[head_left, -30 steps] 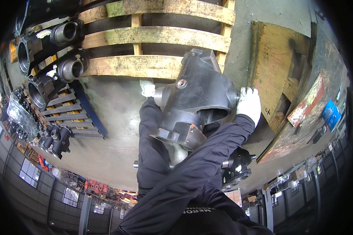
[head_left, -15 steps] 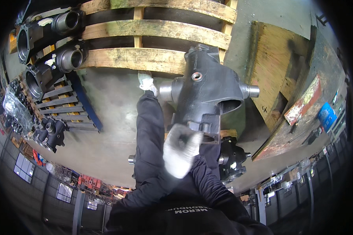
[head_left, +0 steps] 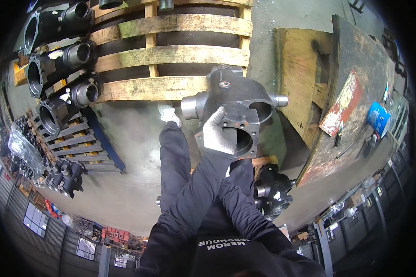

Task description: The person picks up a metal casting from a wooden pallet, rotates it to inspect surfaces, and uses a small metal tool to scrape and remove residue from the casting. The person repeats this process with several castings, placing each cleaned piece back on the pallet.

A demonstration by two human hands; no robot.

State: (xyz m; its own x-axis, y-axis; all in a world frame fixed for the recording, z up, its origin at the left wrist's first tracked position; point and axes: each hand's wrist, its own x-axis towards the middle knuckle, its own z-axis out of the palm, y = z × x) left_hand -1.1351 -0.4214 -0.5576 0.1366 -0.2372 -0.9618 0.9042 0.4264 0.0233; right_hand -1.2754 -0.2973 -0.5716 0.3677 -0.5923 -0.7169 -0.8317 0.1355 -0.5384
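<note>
A black cast-metal housing [head_left: 240,94] stands in front of me, with a bright machined stub on each side and a bolt-holed flange [head_left: 250,147] facing me. My left hand [head_left: 219,134], in a white glove, grips the upper left of this flange. Its thumb lies on the casting, and the fingers go into the round opening. Of my right hand [head_left: 227,171] only a scrap of white glove shows below the flange. The left forearm and the casting hide the rest, so its fingers cannot be seen.
A slatted wooden pallet [head_left: 171,55] lies beyond the housing. Similar black housings [head_left: 62,97] stand at the left, and another dark casting [head_left: 272,191] sits beside my right leg. Plywood [head_left: 296,74] and a board bearing a blue container [head_left: 378,119] are at the right.
The housing has tipped, so its flange opening now shows more fully. My left hand, blurred at the near edge before, has moved up onto the flange and grips it. The view has shifted.
</note>
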